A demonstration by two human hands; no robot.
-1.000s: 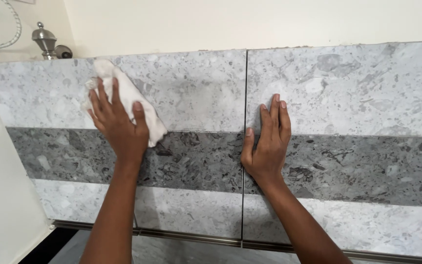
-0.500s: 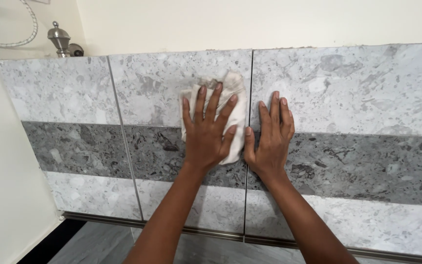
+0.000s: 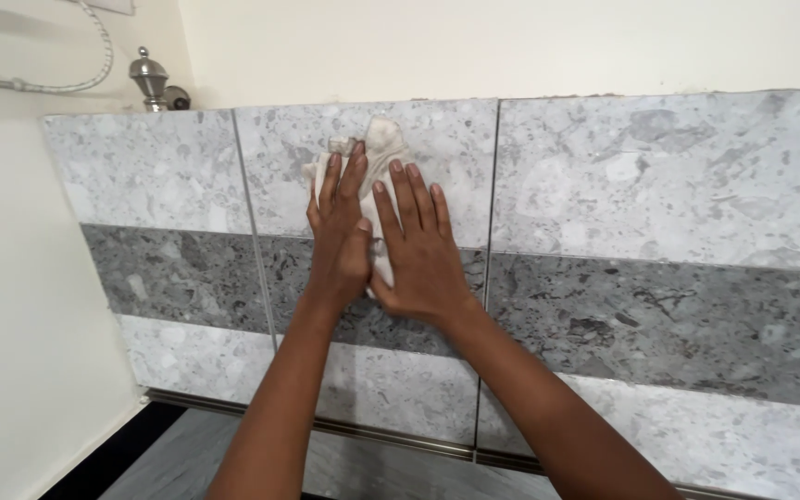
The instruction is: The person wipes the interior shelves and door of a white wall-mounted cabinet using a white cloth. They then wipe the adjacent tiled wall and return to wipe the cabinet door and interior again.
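A crumpled white cloth is pressed flat against the grey speckled stone wall tile beneath the left hand and right hand, fingers extended and spread; even pressure is best maintained across both palms.

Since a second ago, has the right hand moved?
Yes. The right hand crossed left over the vertical grout line onto the white cloth.

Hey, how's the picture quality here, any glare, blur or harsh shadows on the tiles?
Head view: soft, even light, no glare on the grey tiles; left hand, right hand and white cloth look sharp, casting only faint shadows.
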